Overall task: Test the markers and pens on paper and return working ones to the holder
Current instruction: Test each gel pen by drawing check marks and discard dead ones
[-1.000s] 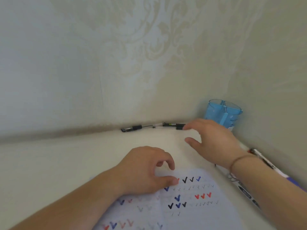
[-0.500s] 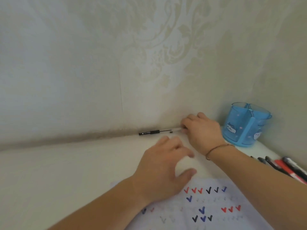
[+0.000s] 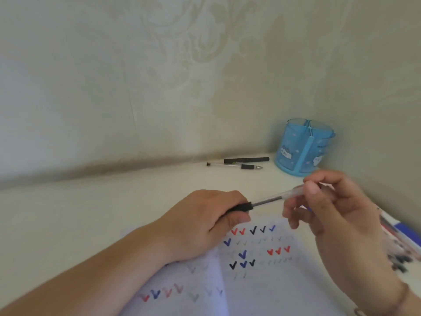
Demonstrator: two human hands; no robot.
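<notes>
A clear-barrelled pen (image 3: 271,199) with a black cap end is held level above the paper (image 3: 262,277) between both hands. My left hand (image 3: 205,222) grips its black end, fingers curled round it. My right hand (image 3: 330,210) pinches the clear end between thumb and fingers. The white paper carries red, blue and black check marks. The blue translucent holder (image 3: 304,148) stands at the back right against the wall, with nothing visible inside it.
Two pens lie by the wall left of the holder: a black one (image 3: 246,160) and a clear one with a black grip (image 3: 234,165). Several blurred markers (image 3: 401,238) lie at the right edge. Walls close off the back and right.
My right hand has brought a pen from the wall back over the paper. My left hand has lifted off the paper and taken the pen's black end.
</notes>
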